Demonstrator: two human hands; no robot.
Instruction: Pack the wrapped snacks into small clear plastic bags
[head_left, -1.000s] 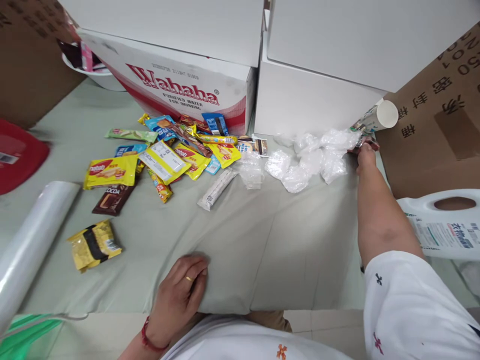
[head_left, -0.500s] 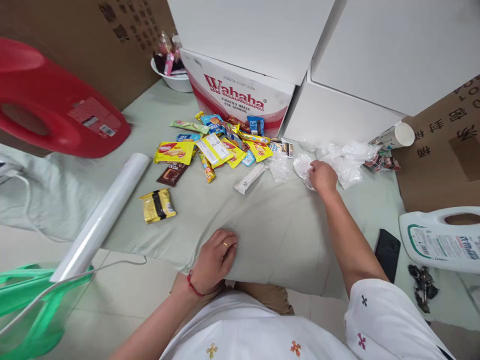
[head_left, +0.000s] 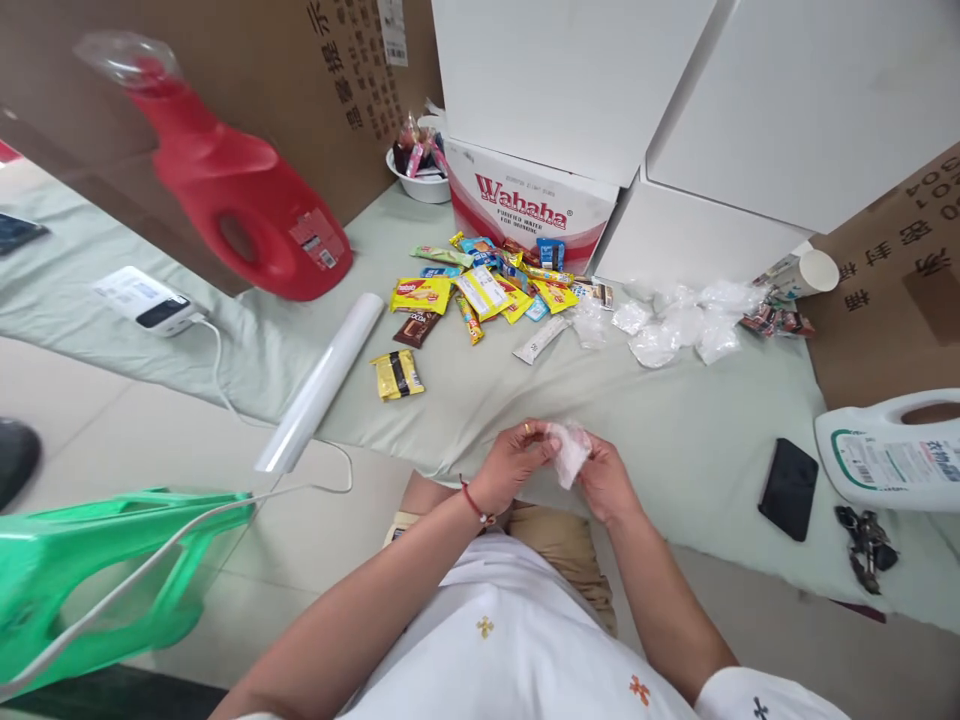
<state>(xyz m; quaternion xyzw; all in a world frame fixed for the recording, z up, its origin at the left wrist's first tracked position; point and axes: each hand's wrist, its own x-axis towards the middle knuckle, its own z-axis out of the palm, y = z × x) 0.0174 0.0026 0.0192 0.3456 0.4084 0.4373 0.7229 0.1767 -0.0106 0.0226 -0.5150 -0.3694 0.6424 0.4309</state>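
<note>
My left hand (head_left: 520, 462) and my right hand (head_left: 606, 484) meet just over the front edge of the cloth-covered surface. Between them is a thin, crumpled clear plastic bag (head_left: 571, 456), pinched by the fingers of both hands. Farther back lies a heap of similar clear plastic (head_left: 679, 325). To its left are several wrapped snacks, among them a yellow packet (head_left: 420, 295), a brown cocoa packet (head_left: 415, 328) and a white stick packet (head_left: 541, 340). A yellow packet with a black band (head_left: 398, 375) lies apart, nearer the front.
A red jug (head_left: 262, 200) with plastic over its top stands at left, near a white roll (head_left: 322, 385). Boxes (head_left: 525, 205) line the back. On the right are a paper cup (head_left: 814, 273), a phone (head_left: 789, 488), keys (head_left: 866, 550) and a white jug (head_left: 892, 460).
My right hand has left the plastic heap with one crumpled piece and come back toward my body. My left hand has lifted from the cloth and taken hold of it too. The view has shifted left.
</note>
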